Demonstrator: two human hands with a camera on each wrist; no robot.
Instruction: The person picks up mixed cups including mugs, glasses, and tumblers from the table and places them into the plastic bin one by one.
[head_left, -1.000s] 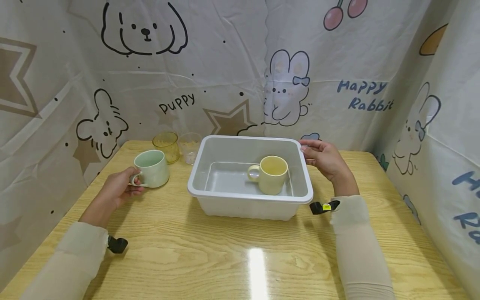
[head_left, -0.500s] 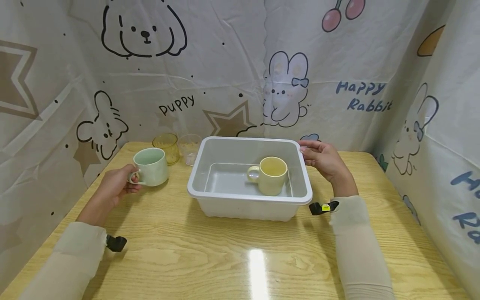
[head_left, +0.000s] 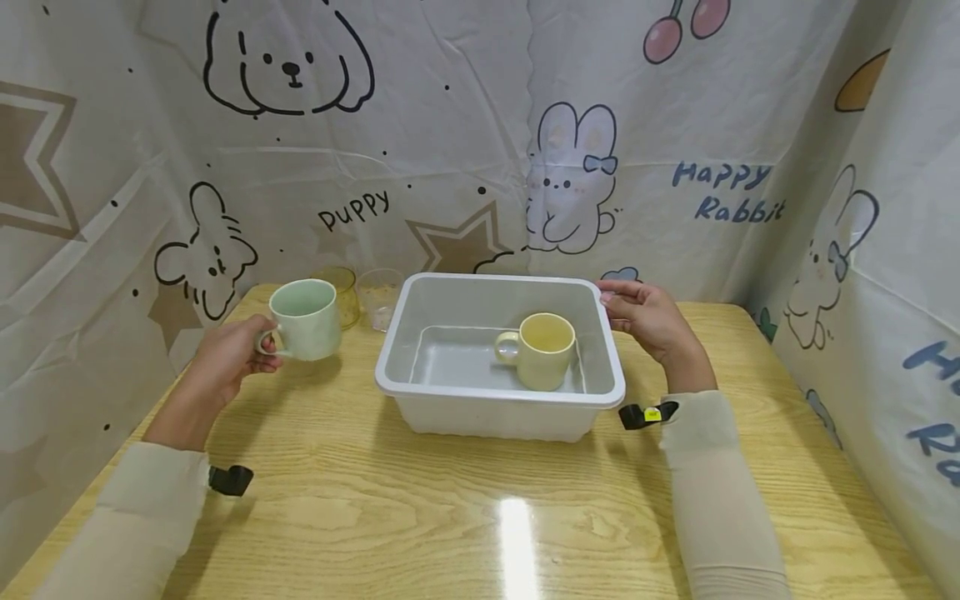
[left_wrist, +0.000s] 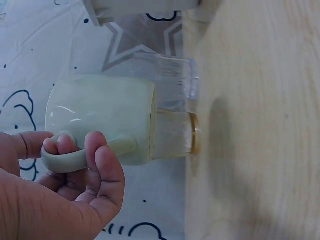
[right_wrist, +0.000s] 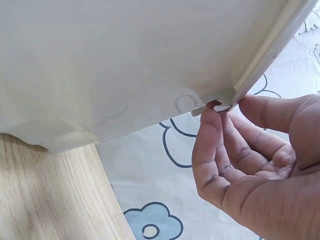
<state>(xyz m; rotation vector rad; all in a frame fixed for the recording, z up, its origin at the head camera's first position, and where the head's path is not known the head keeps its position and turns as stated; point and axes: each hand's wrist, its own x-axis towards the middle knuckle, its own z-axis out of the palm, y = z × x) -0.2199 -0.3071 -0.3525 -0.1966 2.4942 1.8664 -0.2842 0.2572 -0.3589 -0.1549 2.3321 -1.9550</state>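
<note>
My left hand (head_left: pixel 228 354) grips a pale green mug (head_left: pixel 311 325) by its handle, fingers curled through the loop in the left wrist view. The mug hangs above the table, its shadow on the wood below. At the far right corner of a white plastic basin (head_left: pixel 480 412), my right hand (head_left: pixel 651 321) pinches the rim with thumb and fingers, seen closely in the right wrist view. Inside the basin, toward its right end, a yellow mug (head_left: pixel 546 354) stands upright with its handle pointing left.
Behind the green mug stands an amber glass cup (head_left: pixel 347 302), partly hidden by it. A clear glass cup (head_left: pixel 380 302) is beside it, close to the basin's left side. A printed curtain (head_left: pixel 450 142) encloses the wooden table (head_left: pixel 390 517) at the back and sides.
My left hand has lifted the green mug off the table, raising it a little and moving it slightly right. The right hand, basin and yellow mug stay in place.
</note>
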